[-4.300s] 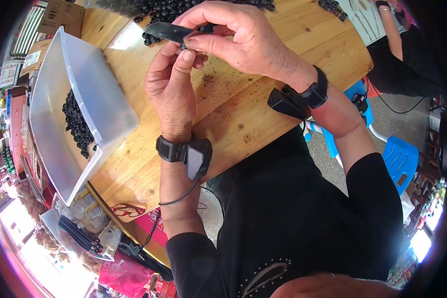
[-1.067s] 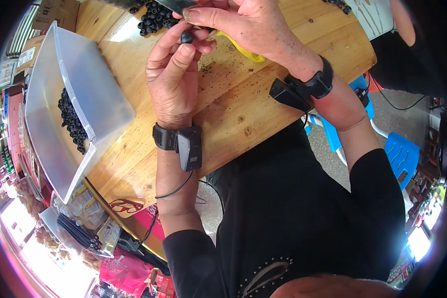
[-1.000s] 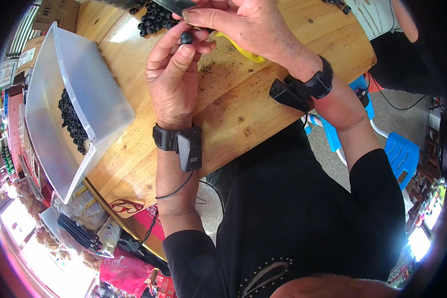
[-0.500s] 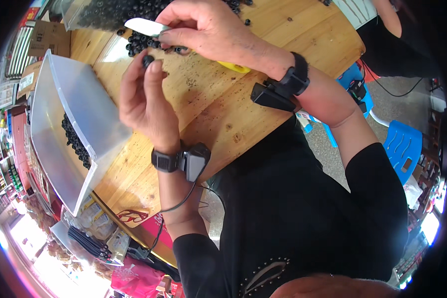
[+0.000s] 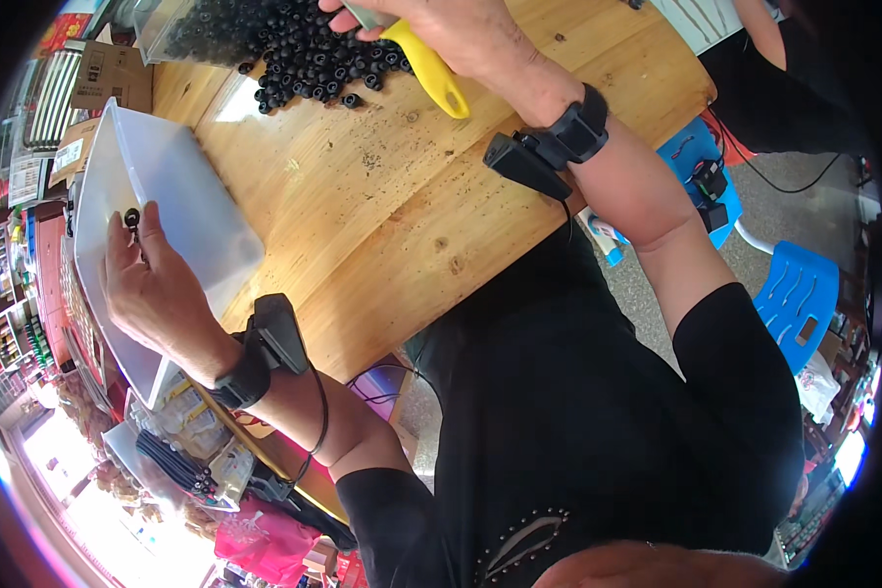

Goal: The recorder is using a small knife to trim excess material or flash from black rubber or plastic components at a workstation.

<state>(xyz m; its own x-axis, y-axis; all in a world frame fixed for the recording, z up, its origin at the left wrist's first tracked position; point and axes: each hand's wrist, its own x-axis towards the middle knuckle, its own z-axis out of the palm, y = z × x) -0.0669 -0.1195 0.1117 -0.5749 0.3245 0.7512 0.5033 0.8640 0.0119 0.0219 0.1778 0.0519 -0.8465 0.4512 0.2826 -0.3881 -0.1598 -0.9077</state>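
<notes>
At the far left, shelves of packaged goods (image 5: 10, 323) curve along the picture's rim, and below them clear bags and a bundle of black cords (image 5: 171, 461) lie off the table's edge. Next comes a white plastic bin (image 5: 181, 211), tilted on the left end of the round wooden table (image 5: 382, 225). The left hand (image 5: 152, 294) reaches over the bin's near wall, fingers loosely curled, with a small dark berry (image 5: 130, 216) pinched between thumb and fingertip above the bin's pale inside. A black wrist strap with a box-shaped unit (image 5: 265, 348) sits on that forearm, and a thin cable runs from it up the arm.

Across the middle the tabletop shows only small dark specks and stains. At its far edge lies a heap of dark berries (image 5: 314, 54), spilling from a clear container (image 5: 181, 29) at the upper left of the heap. The right hand (image 5: 441, 24) rests over the heap's right side, closed around a tool with a yellow handle (image 5: 429, 73) that juts out below the palm; its working end is hidden by the fingers and the picture's edge. A second black strap and unit (image 5: 549, 147) rides on the right wrist.

Farther right, off the table, stand a blue plastic stool (image 5: 794, 304) and a second blue seat (image 5: 701, 171) with small black devices and cables. At the top right, another person's arm (image 5: 759, 34) shows beside the table.
</notes>
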